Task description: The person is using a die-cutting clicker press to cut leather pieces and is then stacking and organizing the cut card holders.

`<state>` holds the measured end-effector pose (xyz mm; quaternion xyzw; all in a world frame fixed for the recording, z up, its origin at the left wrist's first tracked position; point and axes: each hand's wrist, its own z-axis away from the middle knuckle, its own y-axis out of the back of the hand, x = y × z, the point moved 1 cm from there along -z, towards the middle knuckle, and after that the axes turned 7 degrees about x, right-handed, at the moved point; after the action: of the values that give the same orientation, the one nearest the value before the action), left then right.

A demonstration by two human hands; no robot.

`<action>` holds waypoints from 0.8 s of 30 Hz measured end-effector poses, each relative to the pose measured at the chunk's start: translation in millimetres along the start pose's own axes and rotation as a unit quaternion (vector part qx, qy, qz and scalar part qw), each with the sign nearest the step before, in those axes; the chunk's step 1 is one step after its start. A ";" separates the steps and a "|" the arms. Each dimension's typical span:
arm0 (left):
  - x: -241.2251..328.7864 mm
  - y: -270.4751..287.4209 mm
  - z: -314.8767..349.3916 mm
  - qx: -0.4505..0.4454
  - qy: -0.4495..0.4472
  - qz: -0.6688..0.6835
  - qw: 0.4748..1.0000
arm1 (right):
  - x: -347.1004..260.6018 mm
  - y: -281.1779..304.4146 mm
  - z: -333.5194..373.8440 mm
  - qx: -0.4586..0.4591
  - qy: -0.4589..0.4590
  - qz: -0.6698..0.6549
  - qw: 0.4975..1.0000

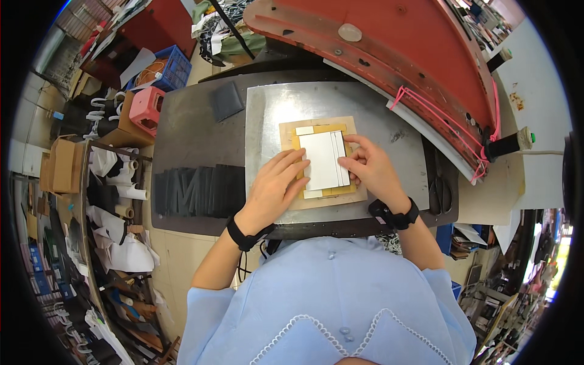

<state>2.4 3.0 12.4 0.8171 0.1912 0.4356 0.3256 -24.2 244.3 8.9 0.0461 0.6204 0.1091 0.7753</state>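
Note:
A white rectangular panel (319,159) with dark lines along its right side lies on a yellow-and-tan board (359,193). The board rests on a shiny metal plate (267,103). My left hand (274,185) lies along the panel's left edge, fingers stretched and fingertips touching it. At the panel's right edge, my right hand (372,167) has its thumb and bent fingers closed on the rim. What the curled fingers cover underneath is hidden.
A row of black flat pieces (198,191) and a dark wallet-like piece (226,101) lie left of the plate. A large red machine body (389,42) leans over the far right. Scissors (439,196) lie at the right edge, near a black thread spool (511,143).

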 end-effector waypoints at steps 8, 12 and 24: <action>-0.9 -5.9 -1.8 -0.010 -0.021 -0.037 0.999 | 6.6 -4.4 1.4 0.014 0.010 -0.028 0.999; -3.2 -7.4 -0.5 -0.015 -0.028 -0.052 0.998 | 7.8 -4.5 0.9 0.017 0.012 -0.020 1.000; -5.0 -9.6 0.3 -0.031 -0.032 -0.100 0.994 | 10.4 -6.0 1.0 0.026 0.023 -0.013 0.999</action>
<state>-0.4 6.8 2.6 0.7971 0.2481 0.3798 0.3985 -20.5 240.9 -2.0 0.0557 0.6408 0.0845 0.7610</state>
